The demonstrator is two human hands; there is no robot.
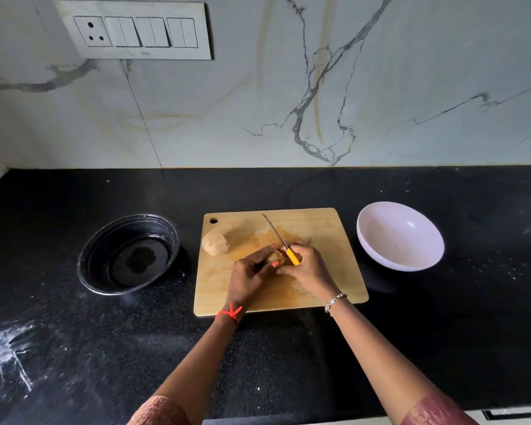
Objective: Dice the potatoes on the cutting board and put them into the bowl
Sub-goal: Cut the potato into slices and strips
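A wooden cutting board (325, 228) lies in the middle of the black counter. One whole brown potato (215, 243) sits at its left edge. My left hand (249, 276) holds a second potato (275, 256) on the board, mostly hidden by fingers. My right hand (308, 266) grips a yellow-handled knife (278, 235); its blade points away towards the wall, above that potato. A pale pink bowl (400, 236) stands to the right of the board, with nothing inside.
A black round bowl (128, 254) sits left of the board. The black counter (74, 348) has white powder smears at the near left. A marble wall with a switch panel (135, 30) rises behind.
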